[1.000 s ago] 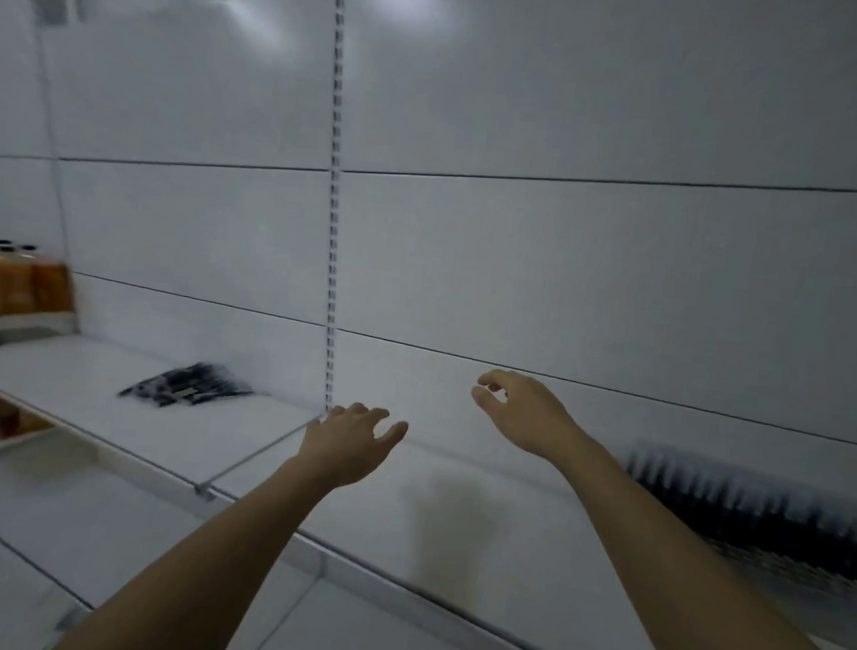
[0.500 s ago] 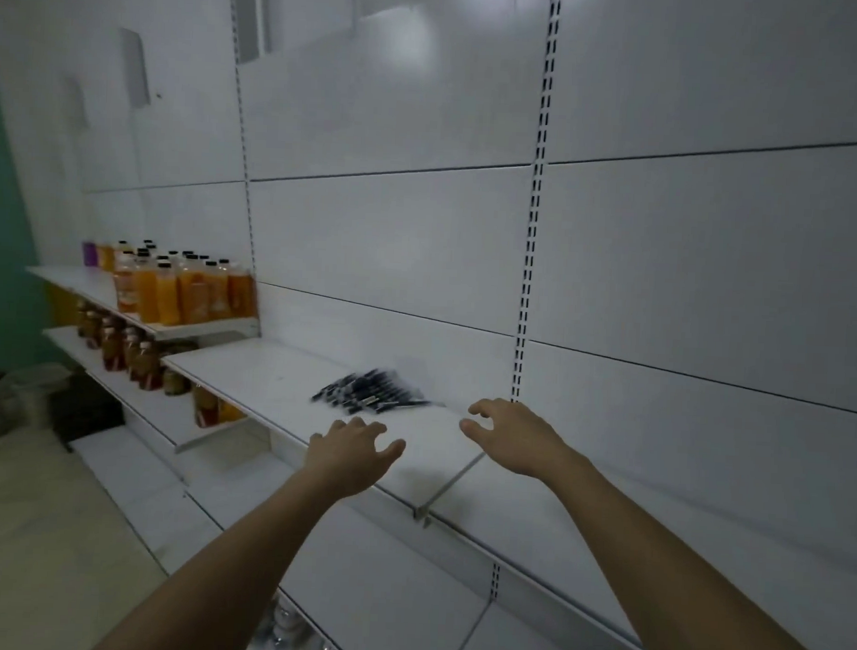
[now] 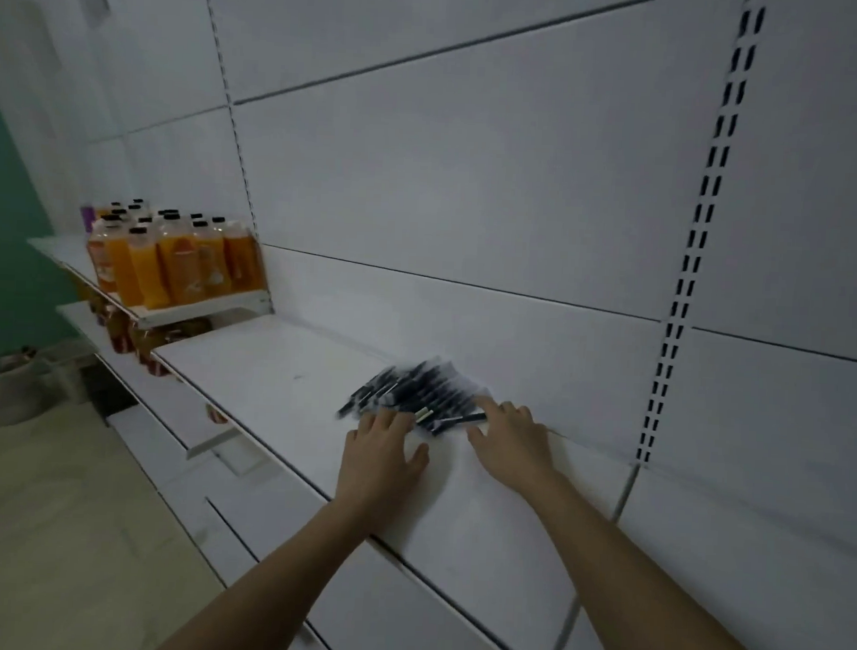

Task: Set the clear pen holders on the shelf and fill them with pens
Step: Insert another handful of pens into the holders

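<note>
1. My left hand [image 3: 382, 450] and my right hand [image 3: 510, 439] are both spread flat with straight fingers. They hold nothing. They are at the near edge of the pile of pens [image 3: 413, 393], one on each side.
2. The pens lie flat on the white shelf [image 3: 277, 367], close to the back wall [image 3: 471, 204].
3. I see no clear pen holders here.
4. I think the pens could roll or scatter if I push the pile too fast. Some could slide off the front edge and drop to the floor [image 3: 54, 529].
5. If I grab too many at once, a few may slip out.
6. The pens lie side by side. Their long way runs from the near left to the far right, toward the wall. The picture is too blurry to tell which end is the tip.
</note>
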Action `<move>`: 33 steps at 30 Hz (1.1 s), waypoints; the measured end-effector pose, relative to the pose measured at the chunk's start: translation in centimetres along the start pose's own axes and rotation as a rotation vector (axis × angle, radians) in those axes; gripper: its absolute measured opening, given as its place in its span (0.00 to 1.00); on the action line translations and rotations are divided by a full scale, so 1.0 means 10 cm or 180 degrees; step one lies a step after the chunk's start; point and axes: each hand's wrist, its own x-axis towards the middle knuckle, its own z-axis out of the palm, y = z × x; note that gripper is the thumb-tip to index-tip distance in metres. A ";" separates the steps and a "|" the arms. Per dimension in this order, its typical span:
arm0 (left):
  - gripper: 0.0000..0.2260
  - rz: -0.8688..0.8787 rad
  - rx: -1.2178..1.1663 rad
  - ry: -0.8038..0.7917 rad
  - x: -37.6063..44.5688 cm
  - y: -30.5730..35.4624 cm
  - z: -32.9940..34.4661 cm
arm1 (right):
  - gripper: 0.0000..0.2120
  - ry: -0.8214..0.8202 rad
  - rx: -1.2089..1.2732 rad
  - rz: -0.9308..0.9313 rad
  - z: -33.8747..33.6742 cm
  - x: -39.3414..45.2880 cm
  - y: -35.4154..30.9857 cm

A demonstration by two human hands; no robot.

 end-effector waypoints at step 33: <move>0.15 0.0368 -0.0126 -0.1584 1.05 0.50 0.15 | 0.13 0.0810 -0.0080 0.0728 0.23 0.18 0.31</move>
